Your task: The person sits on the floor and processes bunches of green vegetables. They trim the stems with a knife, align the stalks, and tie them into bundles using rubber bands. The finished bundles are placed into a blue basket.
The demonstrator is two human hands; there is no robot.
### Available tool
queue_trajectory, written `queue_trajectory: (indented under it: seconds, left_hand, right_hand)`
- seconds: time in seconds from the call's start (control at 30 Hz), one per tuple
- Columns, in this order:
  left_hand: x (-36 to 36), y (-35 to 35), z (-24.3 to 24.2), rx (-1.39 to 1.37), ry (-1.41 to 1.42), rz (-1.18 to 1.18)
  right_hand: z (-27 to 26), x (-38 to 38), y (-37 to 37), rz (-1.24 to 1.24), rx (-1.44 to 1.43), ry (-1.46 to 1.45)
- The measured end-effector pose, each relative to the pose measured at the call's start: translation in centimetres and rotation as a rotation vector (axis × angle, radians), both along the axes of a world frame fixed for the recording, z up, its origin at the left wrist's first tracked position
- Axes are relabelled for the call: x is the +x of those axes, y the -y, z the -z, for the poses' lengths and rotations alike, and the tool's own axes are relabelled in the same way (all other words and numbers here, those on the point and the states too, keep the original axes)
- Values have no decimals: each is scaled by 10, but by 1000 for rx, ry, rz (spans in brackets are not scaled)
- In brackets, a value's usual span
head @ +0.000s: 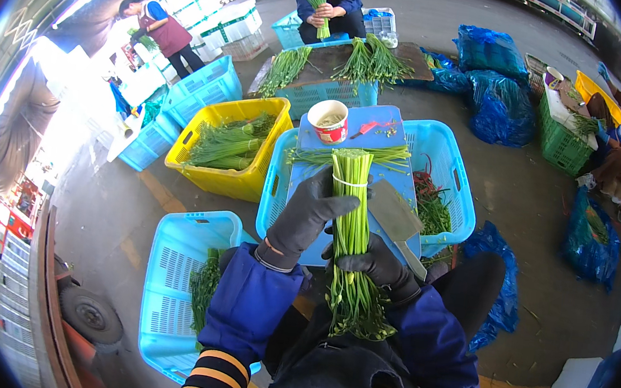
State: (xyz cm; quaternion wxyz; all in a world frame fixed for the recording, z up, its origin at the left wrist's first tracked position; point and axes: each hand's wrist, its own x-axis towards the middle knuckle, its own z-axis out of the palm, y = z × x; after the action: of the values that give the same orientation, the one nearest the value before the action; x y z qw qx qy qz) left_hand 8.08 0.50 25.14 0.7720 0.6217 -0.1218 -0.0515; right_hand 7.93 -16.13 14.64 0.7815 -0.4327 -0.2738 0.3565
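A bundle of green flowering stems [352, 226], with a white band near its cut end, stands between my two black-gloved hands. My left hand [317, 211] grips it just below the band, thumb across the stems. Lower down, my right hand [374, 264] is wrapped round the bundle above the budded tips. Behind the bundle lies a blue cutting board [303, 185] across a light blue basket. It bears loose stems [390, 155], a cleaver [396, 210], a small red-handled knife [366, 129] and a paper tub [328, 121].
A yellow crate [222, 177] of banded bundles stands to the left, with a light blue basket [166, 292] nearer. Red bands and greens [430, 203] lie in the right part of the board's basket. A blue plastic bag [501, 308] lies right. Co-workers sit ahead and far right; another stands back left.
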Motion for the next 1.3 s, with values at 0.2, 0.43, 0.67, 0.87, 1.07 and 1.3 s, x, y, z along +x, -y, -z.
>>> queue_trajectory:
  seconds: [0.2,0.43,0.67,0.87,1.07,1.3]
  left_hand:
    - [12,-8,16,-211,-94,-43]
    - [10,-17,48,-309,-103,51]
    - [7,-18,52,-575,-206,173]
    - [21,-15,68,-431,-199,95]
    - [0,-19,88,-435,-294,141]
    - [11,-38,92,-490,-237,17]
  right_hand:
    - [18,-3,-6,40,-51,90]
    - [29,-8,-8,1,-6,-24]
    - [16,-7,2,-104,57,-182]
    - [27,-9,-2,-175,38,-233]
    - [37,-13,1,-212,59,-295]
    - [33,29,21,297,-219,321]
